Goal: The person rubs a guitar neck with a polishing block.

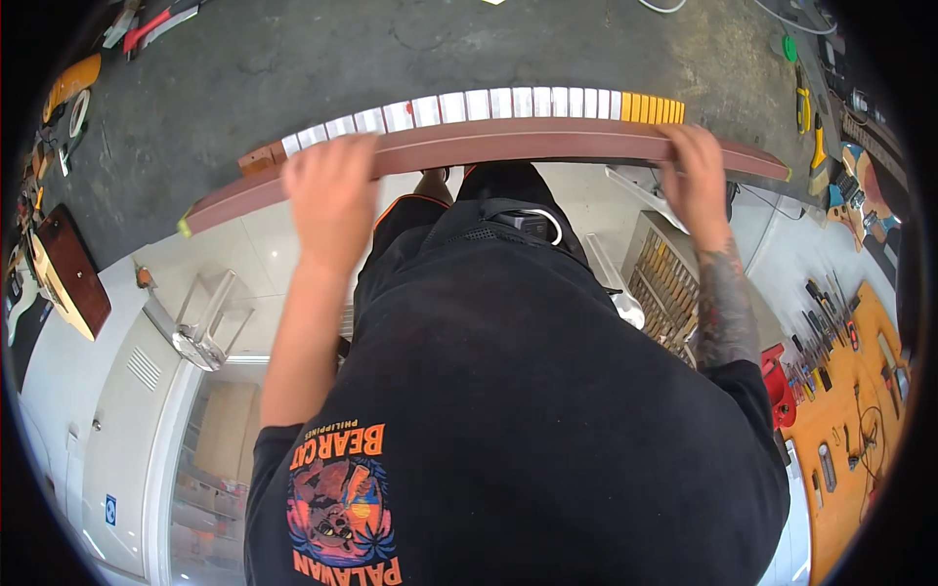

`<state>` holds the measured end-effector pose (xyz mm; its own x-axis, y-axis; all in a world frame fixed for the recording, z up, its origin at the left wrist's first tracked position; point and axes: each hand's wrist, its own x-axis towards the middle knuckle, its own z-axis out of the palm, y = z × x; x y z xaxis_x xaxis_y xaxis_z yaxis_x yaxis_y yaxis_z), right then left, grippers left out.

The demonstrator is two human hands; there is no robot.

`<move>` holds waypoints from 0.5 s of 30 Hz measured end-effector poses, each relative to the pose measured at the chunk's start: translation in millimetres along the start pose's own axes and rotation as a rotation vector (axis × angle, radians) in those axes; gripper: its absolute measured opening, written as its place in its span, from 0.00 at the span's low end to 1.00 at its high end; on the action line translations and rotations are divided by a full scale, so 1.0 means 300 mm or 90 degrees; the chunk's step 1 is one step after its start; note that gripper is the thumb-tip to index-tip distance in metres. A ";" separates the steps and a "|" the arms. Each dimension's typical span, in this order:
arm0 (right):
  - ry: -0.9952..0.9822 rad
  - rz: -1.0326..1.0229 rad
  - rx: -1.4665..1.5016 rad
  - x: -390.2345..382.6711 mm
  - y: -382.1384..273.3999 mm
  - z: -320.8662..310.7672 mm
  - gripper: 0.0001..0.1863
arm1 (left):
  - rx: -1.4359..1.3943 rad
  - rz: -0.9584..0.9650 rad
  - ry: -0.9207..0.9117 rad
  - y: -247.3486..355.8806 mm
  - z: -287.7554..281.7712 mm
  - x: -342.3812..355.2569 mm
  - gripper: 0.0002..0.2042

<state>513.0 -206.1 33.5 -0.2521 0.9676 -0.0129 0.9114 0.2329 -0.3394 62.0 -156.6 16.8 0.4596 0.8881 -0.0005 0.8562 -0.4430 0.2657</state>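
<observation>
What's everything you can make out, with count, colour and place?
Bench: one, dark grey, across the top.
Long bar: one, reddish-brown, along the bench's near edge.
White blocks: many, white, row beyond the bar.
Yellow blocks: several, yellow, row's right end.
Brown block: one, brown, row's left end.
Red-handled tool: one, red, upper left.
Yellow-handled tools: at least two, yellow, right.
Hand tools: many, mixed colours, lower right.
Door: one, whitish, lower left.
Shirt: one, black, centre.
Left grip: one, on bar's left part.
Right grip: one, on bar's right part.
</observation>
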 end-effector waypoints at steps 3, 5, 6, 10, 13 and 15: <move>0.018 -0.006 0.012 0.004 -0.010 0.017 0.27 | -0.007 -0.013 -0.001 -0.010 -0.007 0.006 0.28; 0.047 -0.046 0.027 0.058 -0.138 0.081 0.25 | -0.005 -0.049 0.007 -0.181 -0.036 -0.072 0.27; 0.079 -0.071 0.031 0.096 -0.228 0.146 0.24 | 0.005 -0.053 0.019 -0.270 -0.072 -0.113 0.30; 0.054 -0.075 0.078 0.167 -0.355 0.169 0.23 | 0.033 -0.075 -0.039 -0.405 -0.156 -0.183 0.27; 0.020 -0.069 0.027 0.067 -0.101 0.073 0.25 | 0.020 -0.003 -0.020 -0.174 -0.047 -0.077 0.27; -0.016 0.007 0.018 -0.012 0.070 -0.015 0.27 | -0.016 0.005 -0.020 0.047 0.013 0.035 0.29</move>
<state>534.5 -204.3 30.7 -0.2509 0.9671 -0.0410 0.9046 0.2192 -0.3655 79.8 -154.0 16.9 0.4740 0.8801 -0.0286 0.8466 -0.4465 0.2898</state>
